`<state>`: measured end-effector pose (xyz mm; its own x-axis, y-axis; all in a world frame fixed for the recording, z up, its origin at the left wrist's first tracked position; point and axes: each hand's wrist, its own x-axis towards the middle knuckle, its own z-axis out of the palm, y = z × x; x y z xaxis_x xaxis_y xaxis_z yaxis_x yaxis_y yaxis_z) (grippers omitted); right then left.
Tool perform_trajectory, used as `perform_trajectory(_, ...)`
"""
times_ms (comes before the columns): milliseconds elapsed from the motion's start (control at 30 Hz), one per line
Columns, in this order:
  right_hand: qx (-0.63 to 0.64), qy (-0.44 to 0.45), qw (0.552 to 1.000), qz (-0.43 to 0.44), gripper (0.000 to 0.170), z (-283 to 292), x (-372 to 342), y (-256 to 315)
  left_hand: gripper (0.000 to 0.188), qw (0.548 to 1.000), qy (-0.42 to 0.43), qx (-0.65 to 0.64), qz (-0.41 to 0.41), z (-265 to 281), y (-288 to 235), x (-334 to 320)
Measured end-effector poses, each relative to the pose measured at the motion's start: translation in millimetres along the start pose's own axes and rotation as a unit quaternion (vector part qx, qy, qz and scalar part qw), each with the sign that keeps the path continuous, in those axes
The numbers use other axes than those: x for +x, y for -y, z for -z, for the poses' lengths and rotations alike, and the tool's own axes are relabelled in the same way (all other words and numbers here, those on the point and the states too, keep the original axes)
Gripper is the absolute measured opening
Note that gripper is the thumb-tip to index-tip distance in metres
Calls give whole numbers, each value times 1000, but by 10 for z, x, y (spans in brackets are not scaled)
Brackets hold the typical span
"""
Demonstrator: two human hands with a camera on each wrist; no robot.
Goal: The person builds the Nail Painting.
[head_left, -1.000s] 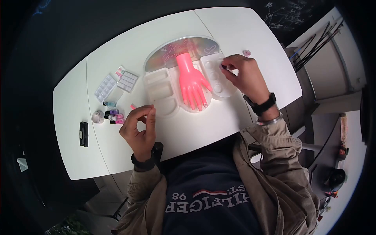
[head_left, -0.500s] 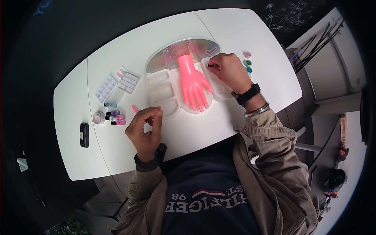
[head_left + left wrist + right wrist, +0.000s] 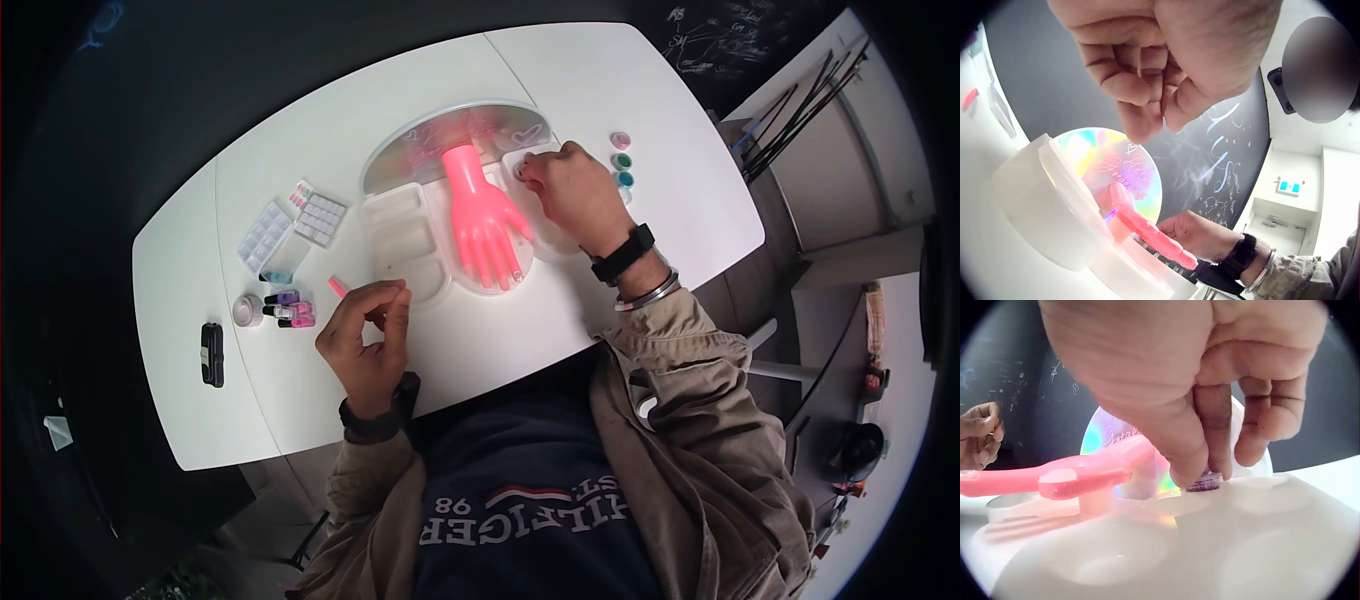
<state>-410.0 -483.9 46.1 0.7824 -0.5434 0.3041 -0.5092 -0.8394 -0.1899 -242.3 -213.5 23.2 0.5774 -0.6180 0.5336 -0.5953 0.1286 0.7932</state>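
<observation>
My right hand [image 3: 580, 200] pinches a small round jar with purple contents [image 3: 1204, 482] between thumb and fingers, low at a round well of the white tray [image 3: 1110, 550]. Beside it, a pink model hand [image 3: 485, 220] lies fingers toward me on the middle of the white stand [image 3: 440, 285]. My left hand [image 3: 365, 345] hovers near the stand's front left, its fingers curled and fingertips meeting the thumb. In the left wrist view nothing shows between those fingertips.
Small jars, one of them green [image 3: 623, 160], line the table's right. At left are a clear compartment box [image 3: 265, 235], a white grid tray [image 3: 321, 219], nail polish bottles [image 3: 292, 312], a round jar [image 3: 247, 311] and a black case [image 3: 212, 354]. A holographic panel [image 3: 415, 150] stands behind the model hand.
My right hand has moved left and down to the tray's back well with the small jar, uncovering jars on the right. My left hand has shifted slightly right, its fingers still together.
</observation>
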Motion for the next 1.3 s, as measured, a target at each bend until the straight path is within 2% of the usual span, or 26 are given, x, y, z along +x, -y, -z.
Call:
perform_trajectory(233, 109, -36, 992, 48, 12, 176, -124, -236, 8, 1000, 12, -1, -10, 48, -25, -3)
perform_trajectory(333, 83, -81, 993, -7, 18, 384, -176, -527, 10, 999, -18, -39, -21, 18, 0, -17)
perform_trajectory(400, 63, -70, 993, -66, 25, 510, -230, -738, 8, 999, 9, -28, -34, 40, -6, -14)
perform_trajectory(533, 42, -78, 991, -98, 28, 691, -288, -942, 6, 998, 26, -34, -37, 15, -21, -6)
perform_trajectory(667, 5, -63, 990, -125, 31, 578, -284, -1187, 7, 998, 32, -26, -37, 9, -36, -9)
perform_trajectory(800, 36, -27, 998, -40, 28, 352, -244, -1537, 8, 999, 32, -14, -39, 5, -50, -14)
perform_trajectory(1000, -9, 21, 1000, -20, 29, 279, -87, -1639, 9, 998, 40, -1, -42, 1, -34, -27)
perform_trajectory(1033, -17, 44, 998, -36, 34, 271, -78, -1661, 9, 998, 41, -4, -41, 5, -33, -28)
perform_trajectory(1133, -34, 50, 997, -46, 40, 261, -129, -1690, 9, 998, 39, -10, -41, 4, -30, -19)
perform_trajectory(1300, -25, 13, 1000, 5, 41, 147, -223, -1918, 8, 998, 44, -4, -44, 16, -57, -1)
